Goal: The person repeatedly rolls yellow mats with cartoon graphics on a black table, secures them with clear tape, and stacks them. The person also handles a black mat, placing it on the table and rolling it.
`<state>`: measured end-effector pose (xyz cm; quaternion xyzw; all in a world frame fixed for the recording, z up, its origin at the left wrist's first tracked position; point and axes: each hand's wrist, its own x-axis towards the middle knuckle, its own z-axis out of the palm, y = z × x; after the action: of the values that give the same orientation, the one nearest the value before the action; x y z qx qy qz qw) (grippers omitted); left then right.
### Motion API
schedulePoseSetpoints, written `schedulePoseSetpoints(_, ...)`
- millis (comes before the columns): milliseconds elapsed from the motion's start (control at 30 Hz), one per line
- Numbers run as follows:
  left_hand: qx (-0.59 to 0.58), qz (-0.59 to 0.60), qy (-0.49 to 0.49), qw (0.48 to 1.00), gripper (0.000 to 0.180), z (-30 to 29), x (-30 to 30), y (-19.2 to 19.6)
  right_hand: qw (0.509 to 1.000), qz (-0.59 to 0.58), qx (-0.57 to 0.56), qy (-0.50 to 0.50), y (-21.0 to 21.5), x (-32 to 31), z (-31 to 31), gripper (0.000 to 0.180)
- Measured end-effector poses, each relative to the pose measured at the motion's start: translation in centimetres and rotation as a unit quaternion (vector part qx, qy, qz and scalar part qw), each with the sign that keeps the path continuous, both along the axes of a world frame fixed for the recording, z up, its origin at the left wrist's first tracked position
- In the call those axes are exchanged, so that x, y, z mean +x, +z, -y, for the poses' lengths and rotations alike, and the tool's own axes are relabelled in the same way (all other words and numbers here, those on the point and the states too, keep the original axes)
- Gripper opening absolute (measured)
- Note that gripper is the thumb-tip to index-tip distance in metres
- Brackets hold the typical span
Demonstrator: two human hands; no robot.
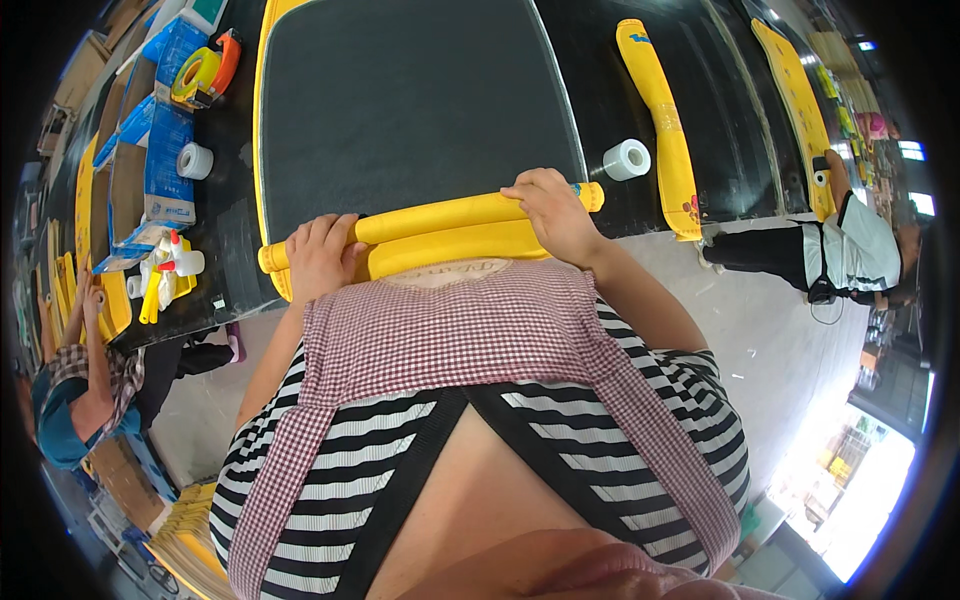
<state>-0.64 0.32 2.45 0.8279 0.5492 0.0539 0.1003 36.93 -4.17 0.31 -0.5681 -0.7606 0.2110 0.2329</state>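
A large yellow mat (440, 218) is partly rolled up at the near edge of the black table, right in front of my body. Its dark underside (415, 95) faces up and lies flat away from me, with a thin yellow border along the left side. My left hand (322, 252) grips the roll near its left end. Toward the other end my right hand (553, 208) rests over the roll, its fingers curled on top. Part of the yellow material hangs between the roll and my checked apron.
A taped yellow roll (672, 130) and a clear tape roll (627, 160) lie right. At left are another tape roll (195, 161), a tape dispenser (205, 78), blue cartons (168, 165) and white bottles (185, 260). Co-workers stand left (75, 410) and right (855, 250).
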Motion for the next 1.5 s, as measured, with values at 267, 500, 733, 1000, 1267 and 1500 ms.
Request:
schedulePoseSetpoints(267, 0.111, 0.037, 0.104, 0.988, 0.037, 1.6, -7.8, -4.1, 0.968, 0.073, 0.105, -0.218, -2.0, 1.0, 3.8, 0.022)
schedulePoseSetpoints(500, 0.014, 0.132, 0.219, 0.967, 0.039, 3.2, -7.8, -2.5, 0.929, -0.120, -0.045, -0.348, -0.1, 0.3, 4.6, 0.035)
schedulePoseSetpoints(733, -0.032, 0.193, 0.272, 0.942, 0.039, 4.2, -7.5, -1.7, 0.941, -0.044, -0.012, -0.335, -0.7, 0.6, 5.1, 0.040)
schedulePoseSetpoints(1000, 0.064, -0.051, 0.233, 0.969, 0.045, 4.2, -7.1, -3.5, 0.960, 0.109, 0.093, -0.240, -2.5, 0.7, 5.1, 0.044)
schedulePoseSetpoints(1267, 0.046, -0.089, -0.056, 0.993, 0.064, 0.0, 2.7, -1.4, 0.931, 0.277, 0.117, -0.207, -0.6, 0.3, -3.8, 0.051)
schedulePoseSetpoints(1500, 0.041, -0.097, -0.011, 0.994, 0.062, -10.6, 5.3, -0.6, 0.986, 0.149, 0.079, -0.008, 0.3, -7.8, -5.4, 0.060)
